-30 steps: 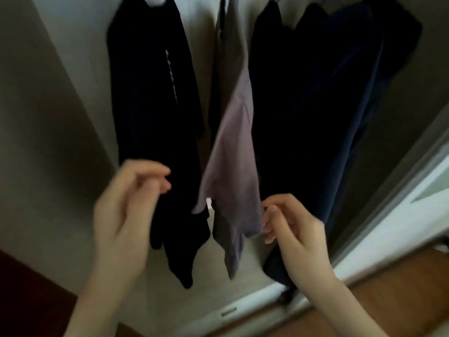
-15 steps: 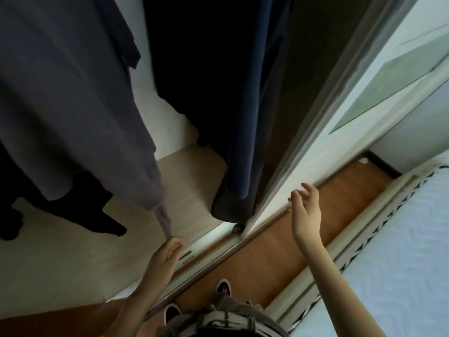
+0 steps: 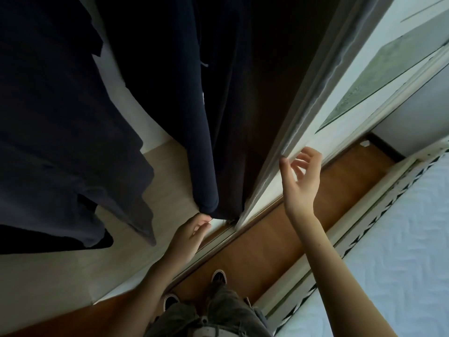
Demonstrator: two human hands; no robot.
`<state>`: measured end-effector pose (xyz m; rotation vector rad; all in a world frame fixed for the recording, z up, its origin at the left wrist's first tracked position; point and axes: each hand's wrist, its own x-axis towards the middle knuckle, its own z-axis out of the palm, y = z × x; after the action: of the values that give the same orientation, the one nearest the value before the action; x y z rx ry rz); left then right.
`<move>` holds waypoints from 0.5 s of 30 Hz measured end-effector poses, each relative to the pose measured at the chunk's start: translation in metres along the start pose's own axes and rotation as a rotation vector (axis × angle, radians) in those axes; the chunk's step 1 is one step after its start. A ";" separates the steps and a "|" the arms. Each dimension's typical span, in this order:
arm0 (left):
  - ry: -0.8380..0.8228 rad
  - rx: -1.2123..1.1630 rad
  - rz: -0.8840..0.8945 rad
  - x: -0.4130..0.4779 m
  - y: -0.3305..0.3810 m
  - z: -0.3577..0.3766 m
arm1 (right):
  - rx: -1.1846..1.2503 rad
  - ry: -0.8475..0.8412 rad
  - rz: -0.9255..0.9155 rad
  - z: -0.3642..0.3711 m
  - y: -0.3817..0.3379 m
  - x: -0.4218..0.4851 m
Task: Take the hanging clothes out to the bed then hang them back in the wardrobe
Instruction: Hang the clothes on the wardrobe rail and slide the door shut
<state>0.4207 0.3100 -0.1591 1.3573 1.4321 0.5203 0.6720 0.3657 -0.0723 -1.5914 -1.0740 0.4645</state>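
Note:
Several dark garments hang inside the wardrobe. A dark grey garment (image 3: 60,142) fills the left. A navy garment (image 3: 196,117) hangs in the middle, its hem low near the door track. My left hand (image 3: 192,234) is just below that hem, fingertips touching or almost touching it, holding nothing. My right hand (image 3: 301,181) is raised with fingers spread beside the edge of the sliding wardrobe door (image 3: 313,98), empty. The bed (image 3: 401,239), with a pale patterned cover, lies at the right.
The wardrobe's light floor (image 3: 60,276) lies below the clothes. A strip of brown wood floor (image 3: 279,234) runs between wardrobe and bed frame (image 3: 340,227). My feet in dark shoes (image 3: 218,277) stand on it, close to the door track.
The view has dropped from the hanging clothes to the wardrobe bottom and floor. My left hand left the grey garment's hem and moved right under the navy one. My right hand rose toward the door edge.

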 end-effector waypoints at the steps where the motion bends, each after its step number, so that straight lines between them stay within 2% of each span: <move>1: 0.005 0.021 0.003 -0.001 -0.001 -0.001 | -0.006 0.013 0.002 0.001 0.000 0.000; 5: 0.031 0.076 -0.014 -0.015 -0.017 -0.007 | -0.030 0.031 -0.018 0.005 -0.002 -0.008; 15: 0.177 0.055 -0.200 -0.086 -0.086 -0.043 | 0.020 -0.086 -0.083 0.026 -0.024 -0.070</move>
<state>0.3285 0.2235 -0.1844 1.2175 1.7172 0.4825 0.6070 0.3220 -0.0746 -1.5145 -1.1916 0.4898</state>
